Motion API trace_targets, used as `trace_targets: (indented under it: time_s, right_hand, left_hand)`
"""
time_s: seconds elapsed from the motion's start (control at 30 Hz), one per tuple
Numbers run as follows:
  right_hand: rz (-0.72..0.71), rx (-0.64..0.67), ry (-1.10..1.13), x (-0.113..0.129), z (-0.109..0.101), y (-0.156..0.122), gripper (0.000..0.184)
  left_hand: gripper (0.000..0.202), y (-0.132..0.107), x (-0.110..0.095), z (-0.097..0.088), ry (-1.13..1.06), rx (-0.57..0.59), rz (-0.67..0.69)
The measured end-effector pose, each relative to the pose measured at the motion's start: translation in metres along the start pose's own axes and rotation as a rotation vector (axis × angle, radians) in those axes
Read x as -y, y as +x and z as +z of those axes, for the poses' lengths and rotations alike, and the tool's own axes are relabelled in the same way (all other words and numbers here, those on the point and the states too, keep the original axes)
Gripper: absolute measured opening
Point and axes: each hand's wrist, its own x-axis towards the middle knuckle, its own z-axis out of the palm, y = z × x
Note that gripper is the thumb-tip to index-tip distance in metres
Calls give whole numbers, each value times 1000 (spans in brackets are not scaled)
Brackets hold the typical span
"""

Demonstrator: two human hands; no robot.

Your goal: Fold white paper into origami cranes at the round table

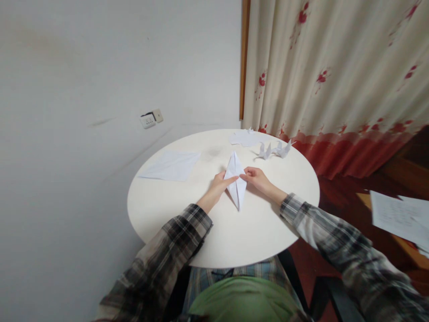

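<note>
Between my hands is a piece of white paper [235,165] folded into a long diamond, with a crease or slit running down its middle. My left hand [219,184] grips its left side, the thumb lying across the front. On the right side, my right hand [257,177] pinches the edge near the diamond's widest part. The lower point of the folded paper hangs toward me, over the white round table [221,241]. Fingers behind the paper are hidden.
Two folded paper cranes [282,149] stand at the back right of the table. Behind them lie flat paper pieces [243,137]. A creased paper sheet [172,165] is on the left. Printed sheets [398,214] lie at far right, below a curtain [335,67].
</note>
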Motion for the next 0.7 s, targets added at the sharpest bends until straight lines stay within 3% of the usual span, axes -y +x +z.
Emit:
trace_targets:
  time_s: [0.3, 0.5, 0.6, 0.7]
  right_hand:
    - [50, 133, -2, 7, 3, -5, 28]
    - [75, 265, -38, 11, 6, -10, 32]
    - [73, 233, -75, 16, 7, -12, 40]
    - [37, 105, -138, 19, 5, -10, 45]
  left_hand:
    - [38, -3, -7, 3, -33, -65, 1]
    - [43, -3, -7, 4, -79, -47, -15]
    - [42, -3, -7, 4, -70, -40, -19]
    - [38, -3, -9, 4, -33, -10, -44]
